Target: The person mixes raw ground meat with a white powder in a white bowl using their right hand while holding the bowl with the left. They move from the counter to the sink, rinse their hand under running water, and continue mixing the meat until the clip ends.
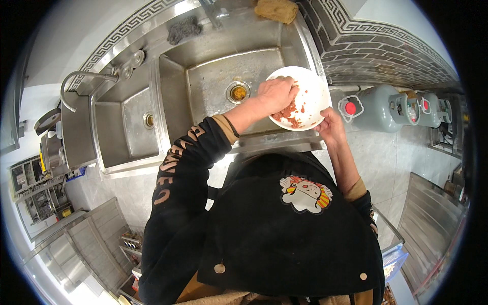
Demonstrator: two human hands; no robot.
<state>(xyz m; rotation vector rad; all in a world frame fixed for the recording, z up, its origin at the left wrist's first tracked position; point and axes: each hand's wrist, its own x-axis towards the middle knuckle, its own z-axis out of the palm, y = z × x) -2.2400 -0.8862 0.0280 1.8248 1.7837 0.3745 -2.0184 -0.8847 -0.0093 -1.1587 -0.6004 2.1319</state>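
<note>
A white bowl [313,86] is tipped over the right front part of the large sink basin [208,84]. Reddish minced meat [291,115] lies along its lower left inside, with small bits stuck to the wall. Reaching into the bowl, my left hand [277,94] has its fingers curled into the meat; the fingertips are partly hidden. At the bowl's lower right, my right hand [331,126] grips the rim, fingers underneath. Below the bowl's left side, the drain [237,92] holds yellowish-brown scraps.
A smaller basin [129,129] with a curved faucet [76,74] adjoins on the left. A dark scouring cloth [184,30] and a brown towel [276,10] lie along the sink's far edge. Grey gas cylinders [378,107] stand to the right by the tiled wall.
</note>
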